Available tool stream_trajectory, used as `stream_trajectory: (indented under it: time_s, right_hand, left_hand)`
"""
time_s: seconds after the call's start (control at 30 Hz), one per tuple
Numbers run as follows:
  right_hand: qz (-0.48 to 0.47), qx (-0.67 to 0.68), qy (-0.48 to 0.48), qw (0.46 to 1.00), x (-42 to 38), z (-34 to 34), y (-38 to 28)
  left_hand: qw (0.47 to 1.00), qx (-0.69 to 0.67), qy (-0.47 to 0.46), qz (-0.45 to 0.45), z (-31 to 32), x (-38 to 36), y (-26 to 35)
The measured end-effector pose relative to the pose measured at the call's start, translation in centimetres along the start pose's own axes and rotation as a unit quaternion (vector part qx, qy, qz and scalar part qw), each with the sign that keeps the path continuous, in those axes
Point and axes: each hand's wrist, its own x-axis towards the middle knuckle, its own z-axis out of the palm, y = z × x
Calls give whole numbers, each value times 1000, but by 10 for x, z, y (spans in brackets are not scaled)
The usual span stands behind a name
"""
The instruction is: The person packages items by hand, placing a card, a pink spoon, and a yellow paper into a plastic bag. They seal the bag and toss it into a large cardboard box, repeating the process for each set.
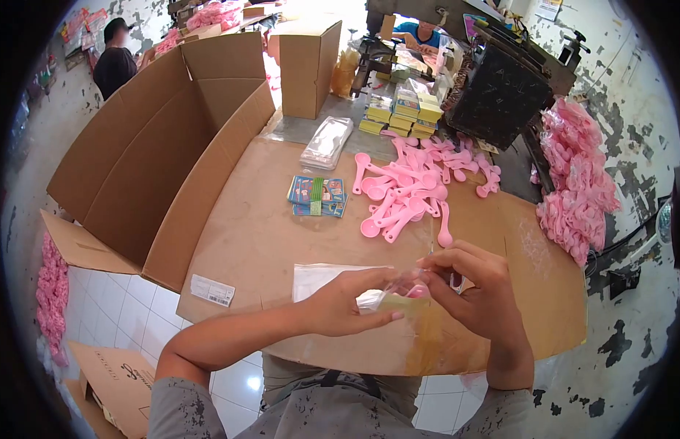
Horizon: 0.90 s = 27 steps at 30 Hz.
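Observation:
A small clear plastic bag [403, 287] is held up between my two hands over the front of the table, with a pink piece, apparently a measuring spoon [419, 291], showing through it. My left hand [347, 301] has the bag's left side between fingers and thumb. At the opposite side, my right hand [468, 287] pinches the bag's upper edge, its fingertips partly hidden. Beneath the left hand lies a flat stack of clear bags [311, 279]. Beyond my hands spreads a pile of pink measuring spoons [406, 192].
Banded blue cards [316, 196] and a bundle of plastic sleeves [327, 143] lie mid-table. Stacked yellow-edged cards [404, 110] stand behind. A big open carton [208, 172] flanks the left; a dark machine [493, 91] and pink bagged goods [576, 183] the right. Two people are farther back.

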Motion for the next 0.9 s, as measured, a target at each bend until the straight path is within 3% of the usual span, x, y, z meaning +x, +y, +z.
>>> stream_trajectory:
  time_s: [0.1, 0.33, 0.5, 0.53, 0.63, 0.9]
  right_hand:
    - [2, 26, -19, 999, 2, 7, 2]
    - [0, 68, 9, 998, 6, 30, 14]
    - [-61, -7, 70, 996, 9, 40, 12]
    - [-65, -32, 87, 994, 9, 42, 12]
    - [-193, -202, 130, 951, 17, 40, 14]
    - [-238, -360, 70, 899, 17, 57, 18]
  left_hand:
    - [998, -45, 32, 25, -1, 2, -1]
    - [970, -221, 91, -46, 2, 2, -7]
    - [958, -266, 98, -49, 0, 2, -7]
    - [960, -252, 105, -62, 0, 2, -5]
    - [972, -181, 121, -85, -1, 3, 2]
    - [987, 101, 77, -103, -5, -1, 12]
